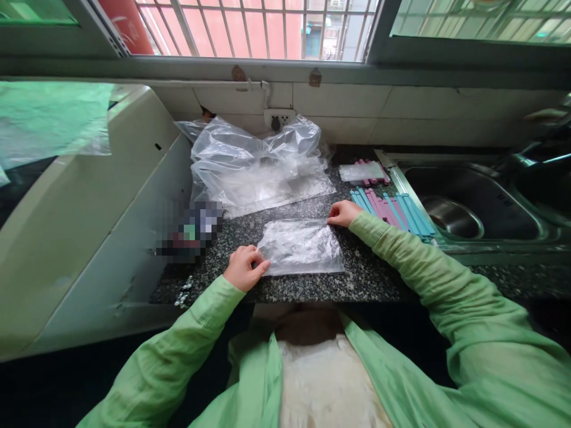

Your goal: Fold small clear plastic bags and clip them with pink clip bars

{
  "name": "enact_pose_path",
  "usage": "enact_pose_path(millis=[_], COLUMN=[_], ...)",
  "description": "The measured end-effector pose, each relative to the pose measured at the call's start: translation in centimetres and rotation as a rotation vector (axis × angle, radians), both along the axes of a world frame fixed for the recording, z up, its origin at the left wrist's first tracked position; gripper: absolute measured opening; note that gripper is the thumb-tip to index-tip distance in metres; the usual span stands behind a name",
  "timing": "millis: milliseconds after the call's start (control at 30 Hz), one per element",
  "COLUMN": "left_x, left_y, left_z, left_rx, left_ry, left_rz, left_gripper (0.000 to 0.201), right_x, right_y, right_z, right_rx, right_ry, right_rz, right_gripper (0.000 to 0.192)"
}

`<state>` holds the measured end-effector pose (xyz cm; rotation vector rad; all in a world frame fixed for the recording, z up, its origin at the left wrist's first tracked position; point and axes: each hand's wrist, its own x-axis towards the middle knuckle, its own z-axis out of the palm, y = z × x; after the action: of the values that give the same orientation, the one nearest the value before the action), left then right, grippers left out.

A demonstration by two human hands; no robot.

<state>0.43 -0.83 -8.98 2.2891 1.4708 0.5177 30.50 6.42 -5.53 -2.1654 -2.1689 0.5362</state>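
A small clear plastic bag (301, 246) lies flat on the speckled granite counter (357, 282) in front of me. My left hand (243, 267) pinches its near left corner. My right hand (342, 213) pinches its far right corner. Both arms wear light green sleeves. Just right of my right hand lies a row of blue and pink sticks (397, 211), side by side on the counter.
A big crumpled clear plastic bag (256, 163) sits at the back of the counter. Another small bag (361, 172) rests on pink sticks behind. A steel sink (473, 202) is at the right, a white appliance (80, 226) at the left, a wall socket (277, 119) behind.
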Motion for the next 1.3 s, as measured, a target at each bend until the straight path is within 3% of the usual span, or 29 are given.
enact_pose_path(millis=[100,200,267,333,433,533,633,733,867,967,1033,1167,1300], left_x=[-0.5,-0.8,-0.3,0.6,1.8,1.6,0.4,0.2,3.6,7.0,8.2,8.2,7.7], left_y=[-0.2,0.3,0.9,1.3,1.0,0.3,-0.4,-1.0,-2.6,-4.6,-5.9,-7.5,-7.8], left_z=[0.8,2.5,3.5,3.7,2.6,0.9,0.7,1.9,3.0,1.7,0.3,-1.4,-1.0], left_rx=[0.056,0.221,0.285,0.251,0.149,0.094,0.064,0.099,0.183,0.226,0.244,0.296,0.303], left_ry=[0.045,0.006,-0.029,-0.024,0.010,0.055,0.098,0.120,0.030,0.039,0.067,0.057,-0.026], left_rz=[0.079,0.091,-0.043,-0.245,-0.501,-0.588,-0.608,-0.612,-0.632,-0.716,-0.688,-0.673,-0.631], left_gripper=[0.024,0.030,0.030,0.027,0.021,0.019,0.021,0.022,0.030,0.042,0.044,0.041,0.037], right_x=[-0.1,-0.1,-0.3,-0.5,-0.8,-0.8,-0.6,-0.7,-0.9,-1.0,-0.9,-0.8,-0.8], right_y=[-0.2,-0.3,-0.3,-0.3,-0.5,-0.6,-0.6,-0.6,-0.6,-0.7,-0.8,-0.8,-0.9], right_z=[0.1,0.3,0.5,0.6,0.8,0.7,0.6,0.7,1.0,1.0,1.0,0.9,0.8], right_rx=[0.016,0.013,0.003,-0.005,-0.009,-0.008,-0.008,-0.016,-0.024,-0.023,-0.021,-0.023,-0.025], right_ry=[-0.052,-0.098,-0.125,-0.150,-0.177,-0.187,-0.187,-0.185,-0.183,-0.184,-0.185,-0.185,-0.180], right_rz=[0.016,0.034,0.048,0.061,0.075,0.087,0.097,0.104,0.112,0.113,0.113,0.112,0.114], right_gripper=[0.022,0.021,0.020,0.019,0.018,0.018,0.018,0.016,0.014,0.015,0.015,0.017,0.017])
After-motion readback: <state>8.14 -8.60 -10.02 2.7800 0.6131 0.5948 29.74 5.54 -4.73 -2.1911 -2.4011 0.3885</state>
